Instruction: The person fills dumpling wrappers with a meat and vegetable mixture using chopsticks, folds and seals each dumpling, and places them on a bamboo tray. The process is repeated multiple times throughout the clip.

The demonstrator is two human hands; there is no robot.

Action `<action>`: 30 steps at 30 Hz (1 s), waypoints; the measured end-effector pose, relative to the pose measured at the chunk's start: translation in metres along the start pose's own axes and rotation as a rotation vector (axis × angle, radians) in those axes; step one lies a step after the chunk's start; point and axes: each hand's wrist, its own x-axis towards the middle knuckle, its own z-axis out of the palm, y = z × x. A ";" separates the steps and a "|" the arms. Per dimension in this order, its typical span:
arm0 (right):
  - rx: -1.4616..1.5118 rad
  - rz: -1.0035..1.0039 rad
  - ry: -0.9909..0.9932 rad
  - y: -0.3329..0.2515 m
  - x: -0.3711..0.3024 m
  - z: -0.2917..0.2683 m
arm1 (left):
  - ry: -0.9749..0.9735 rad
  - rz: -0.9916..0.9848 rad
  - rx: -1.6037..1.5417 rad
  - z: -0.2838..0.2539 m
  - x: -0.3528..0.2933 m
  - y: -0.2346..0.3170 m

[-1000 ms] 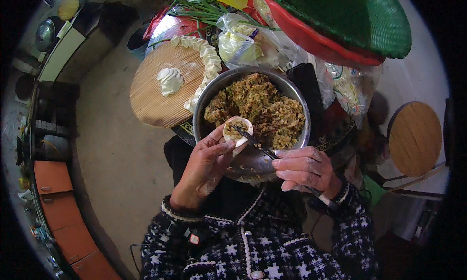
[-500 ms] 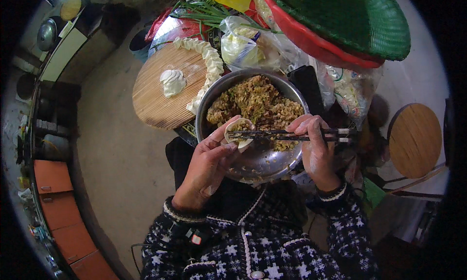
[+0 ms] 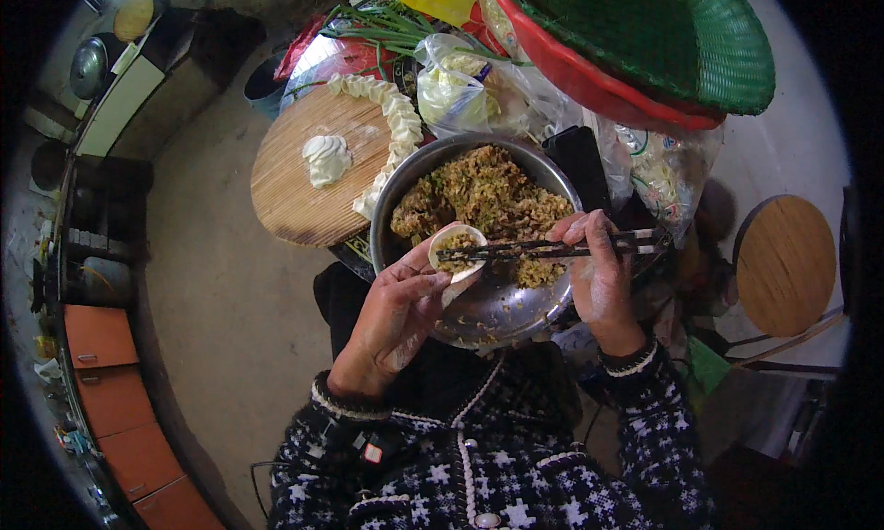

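The small round pale dough wrapper [image 3: 458, 251] lies cupped in the left hand [image 3: 398, 314], held over the near left rim of the round steel bowl [image 3: 479, 309] of chopped greenish-brown filling [image 3: 483, 197]. It looks thin, soft and light, likely to tear or sag if pinched hard, so it is best supported from below on curled fingers (as here), with the floury fingertips [image 3: 433, 274] half closed around its underside and edge. A spoonful of filling already sits in its middle. The right hand [image 3: 599, 277] is closed on a pair of dark slender chopsticks [image 3: 543, 249], which lie level, their tips touching the filling on the wrapper. Far left, on the round wooden board [image 3: 295, 180], finished white dumplings [image 3: 391, 116] lie in a curved row beside a lump of dough [image 3: 327, 157].
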 end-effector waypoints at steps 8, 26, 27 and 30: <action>-0.003 -0.038 0.014 -0.016 0.000 -0.005 | 0.012 0.027 0.004 0.001 0.002 0.004; -0.004 -0.060 0.012 -0.005 0.013 -0.005 | -0.019 0.027 0.005 0.004 0.003 0.002; 0.031 -0.048 0.020 -0.006 0.012 -0.008 | -0.020 0.031 0.002 0.003 0.002 0.003; 0.115 -0.028 0.055 -0.009 0.011 -0.012 | -0.021 0.046 -0.024 0.000 0.004 0.003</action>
